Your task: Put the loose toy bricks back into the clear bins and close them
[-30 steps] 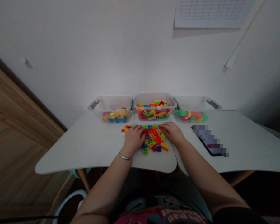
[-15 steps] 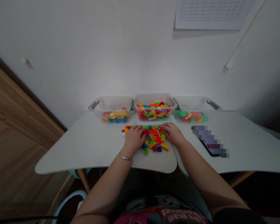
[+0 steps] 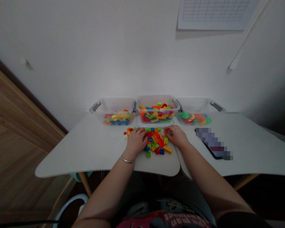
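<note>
A pile of coloured toy building bricks (image 3: 155,139) lies on the white table between my hands. My left hand (image 3: 137,140), with a silver bangle on the wrist, rests at the pile's left side, fingers apart and curved over the nearest bricks. At the right side, my right hand (image 3: 177,135) pinches an orange-red building brick (image 3: 166,130) between thumb and fingers. Behind the pile runs a row of green and blue bricks (image 3: 153,129). More small bricks (image 3: 127,132) sit just left of my left hand.
Three clear plastic bins stand along the wall: a left bin (image 3: 116,103), a middle bin (image 3: 156,98) and a right bin (image 3: 194,103), all holding coloured pieces. A phone (image 3: 212,144) lies right of my right hand. A seam (image 3: 178,155) separates two tabletops.
My right fingers have drawn together, and an orange-red brick now shows at their tips, off the pile's upper right. My left hand has hardly moved.
</note>
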Tool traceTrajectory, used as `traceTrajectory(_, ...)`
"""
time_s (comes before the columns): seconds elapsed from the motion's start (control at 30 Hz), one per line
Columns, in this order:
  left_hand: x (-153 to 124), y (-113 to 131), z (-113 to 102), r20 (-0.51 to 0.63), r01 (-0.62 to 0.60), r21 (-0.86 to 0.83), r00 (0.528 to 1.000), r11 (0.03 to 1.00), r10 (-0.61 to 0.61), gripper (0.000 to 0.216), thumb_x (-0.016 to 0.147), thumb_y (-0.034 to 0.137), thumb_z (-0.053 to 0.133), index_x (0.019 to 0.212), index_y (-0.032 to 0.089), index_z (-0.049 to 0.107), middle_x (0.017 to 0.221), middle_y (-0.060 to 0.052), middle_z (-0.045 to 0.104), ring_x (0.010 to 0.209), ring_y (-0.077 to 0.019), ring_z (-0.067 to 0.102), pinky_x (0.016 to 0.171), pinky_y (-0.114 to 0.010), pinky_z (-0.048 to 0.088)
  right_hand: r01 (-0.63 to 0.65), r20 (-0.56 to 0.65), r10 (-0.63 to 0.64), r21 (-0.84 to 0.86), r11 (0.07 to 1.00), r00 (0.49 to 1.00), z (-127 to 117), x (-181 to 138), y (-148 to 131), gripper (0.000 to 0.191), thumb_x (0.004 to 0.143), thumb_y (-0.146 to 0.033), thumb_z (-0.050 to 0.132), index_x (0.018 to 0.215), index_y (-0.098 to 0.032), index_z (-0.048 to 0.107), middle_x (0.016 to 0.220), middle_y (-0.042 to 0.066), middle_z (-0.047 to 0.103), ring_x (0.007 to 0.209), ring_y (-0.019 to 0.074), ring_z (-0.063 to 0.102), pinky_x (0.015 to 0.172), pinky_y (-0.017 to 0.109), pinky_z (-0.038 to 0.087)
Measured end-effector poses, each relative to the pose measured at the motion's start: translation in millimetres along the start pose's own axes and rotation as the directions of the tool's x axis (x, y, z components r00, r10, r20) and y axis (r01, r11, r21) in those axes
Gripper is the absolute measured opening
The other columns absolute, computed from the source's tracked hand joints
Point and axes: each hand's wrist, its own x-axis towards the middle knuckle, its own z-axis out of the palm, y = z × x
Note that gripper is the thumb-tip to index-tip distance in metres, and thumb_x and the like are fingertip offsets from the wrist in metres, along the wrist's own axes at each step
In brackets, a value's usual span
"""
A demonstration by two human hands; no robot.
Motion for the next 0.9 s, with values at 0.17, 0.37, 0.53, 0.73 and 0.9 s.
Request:
traceTrajectory(0.17,-0.2,0.2,-1.3,0.008,0.006,-0.01,1.0,1.0,-0.006,0.032,0.089,0.026,0.052,0.116,0.019,0.069,0.13,-0.008,0.064,0.119,-0.026,0.056,0.107,-0.044,0.042,-0.075,-0.21,0.117,0.198,0.977,0.971,-2.2,0.1,-6.2,0.016,0.077,-0.024,0.057,0.092,-0.02,0.061,0.088,0.007,0.064,0.077,0.0207,0.058,0.073,0.036,0.051)
traceTrajectory(0.37,0.0,1.6,-4.0,0.016,0.018,-0.012,1.0,1.0,-0.018,0.032,0.09,0.027,0.052,0.116,0.019,0.069,0.129,-0.009,0.064,0.118,-0.0262,0.056,0.106,-0.044,0.042,-0.027,-0.473,0.154,0.266,0.964,0.868,-12.9,9.3,-30.5,0.016,0.081,-0.03,0.056,0.095,-0.023,0.056,0.088,0.006,0.059,0.069,0.0175,0.052,0.067,0.033,0.05)
traceTrajectory(0.53,0.5,2.1,-4.7,0.037,0.03,-0.026,0.999,0.999,-0.029,0.033,0.09,0.026,0.052,0.118,0.018,0.068,0.131,-0.009,0.064,0.12,-0.0263,0.055,0.107,-0.045,0.041,-0.01,-0.555,0.221,0.357,0.934,0.802,-32.2,45.1,-37.2,0.025,0.084,-0.033,0.054,0.107,-0.022,0.053,0.099,0.007,0.059,0.078,0.0181,0.055,0.071,0.032,0.051)
traceTrajectory(0.73,0.8,0.5,-1.7,0.031,0.043,-0.045,0.999,0.998,-0.042,0.032,0.089,0.027,0.054,0.117,0.02,0.069,0.133,-0.008,0.063,0.122,-0.0256,0.054,0.107,-0.046,0.041,-0.02,-0.523,0.265,0.428,0.904,0.81,-51.1,112.1,-33.8,0.027,0.086,-0.031,0.051,0.111,-0.023,0.048,0.105,0.006,0.061,0.081,0.0154,0.058,0.07,0.029,0.05)
traceTrajectory(0.9,0.8,-0.5,-0.7,0.023,0.04,-0.06,0.999,0.997,-0.039,0.032,0.089,0.027,0.054,0.116,0.019,0.069,0.133,-0.008,0.063,0.123,-0.0261,0.054,0.108,-0.046,0.041,-0.174,-0.349,0.282,0.312,0.934,0.894,-53.2,146.6,-25.9,0.022,0.082,-0.025,0.056,0.104,-0.02,0.053,0.103,0.007,0.066,0.082,0.0176,0.061,0.076,0.033,0.051)
